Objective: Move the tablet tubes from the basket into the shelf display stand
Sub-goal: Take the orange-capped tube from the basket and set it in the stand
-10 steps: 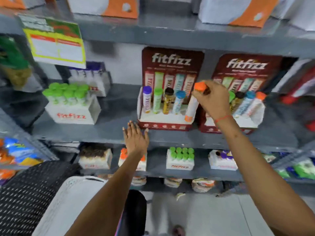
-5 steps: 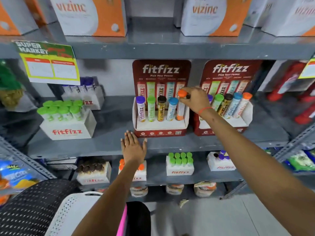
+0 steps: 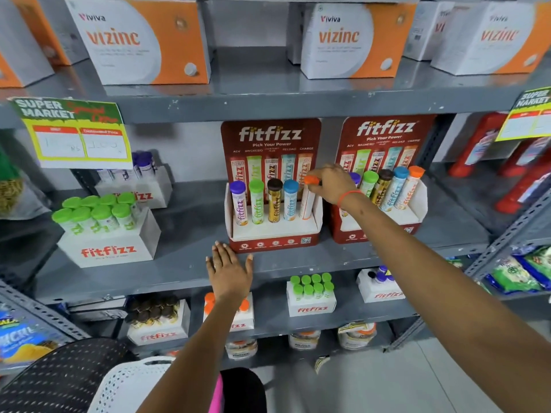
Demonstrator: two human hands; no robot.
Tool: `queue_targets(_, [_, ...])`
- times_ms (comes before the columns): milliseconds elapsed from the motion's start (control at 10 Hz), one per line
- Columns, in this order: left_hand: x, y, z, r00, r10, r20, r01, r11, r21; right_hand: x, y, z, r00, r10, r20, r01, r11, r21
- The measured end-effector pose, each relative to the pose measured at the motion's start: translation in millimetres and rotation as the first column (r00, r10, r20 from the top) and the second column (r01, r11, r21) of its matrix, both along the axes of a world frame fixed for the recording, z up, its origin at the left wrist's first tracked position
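Observation:
A red fitfizz display stand (image 3: 272, 244) sits on the middle shelf with purple, green, brown and blue capped tubes upright in it. My right hand (image 3: 334, 184) pinches the cap of an orange-capped tube (image 3: 308, 201) standing in the stand's rightmost slot. My left hand (image 3: 229, 271) rests flat, fingers spread, on the shelf edge just below the stand. A second red stand (image 3: 384, 231) to the right holds several tubes. The white perforated basket (image 3: 128, 383) shows at the bottom, its contents hidden.
White fitfizz boxes (image 3: 110, 248) of green-capped tubes stand left on the grey shelf (image 3: 185, 263). Vizinc cartons (image 3: 143, 40) fill the shelf above. More fitfizz boxes (image 3: 311, 296) sit on the lower shelf. Red bottles (image 3: 477, 150) lie at the right.
My right hand lowered the orange-capped tube from a tilt into the stand's rightmost slot, where it now stands upright. My left hand stayed on the shelf edge.

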State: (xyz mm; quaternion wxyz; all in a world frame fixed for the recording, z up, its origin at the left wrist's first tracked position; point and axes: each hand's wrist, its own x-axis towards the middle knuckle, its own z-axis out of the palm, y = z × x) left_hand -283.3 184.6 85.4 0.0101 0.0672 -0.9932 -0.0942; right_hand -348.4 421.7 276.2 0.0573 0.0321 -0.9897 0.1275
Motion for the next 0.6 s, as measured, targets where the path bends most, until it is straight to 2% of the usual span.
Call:
queue_targets(100, [-5,-2,5,0.999,-0.004,-0.032,0.004,1.0,-0.006,-7,0,12,0.991,0.069,0.114,-0.067,0.998,-0.021])
queue_targets(200, [-9,-5,7,0.999,-0.011,-0.048,0.011,1.0,-0.012,-7,-4,17,0.99,0.057,0.128,-0.055,0.998,-0.015])
queue_targets(300, [-11,0,5,0.999,-0.043,-0.031,0.042,0.999,-0.003,-3,-1,12,0.997,-0.013,0.07,0.012,1.0,0.013])
queue_targets(400, [-19,7,8,0.998,-0.067,-0.017,0.067,0.998,0.015,-6,2,14,0.999,0.0,0.045,0.001,1.0,-0.017])
queue_targets(500, [-18,2,6,0.997,-0.07,0.019,0.07,0.997,0.008,-6,-1,16,0.997,0.035,0.072,-0.029,0.996,-0.089])
queue_targets(600, [-11,-4,2,0.997,-0.064,0.047,0.064,0.998,-0.004,-4,-7,13,0.995,0.004,0.099,0.003,0.998,-0.07])
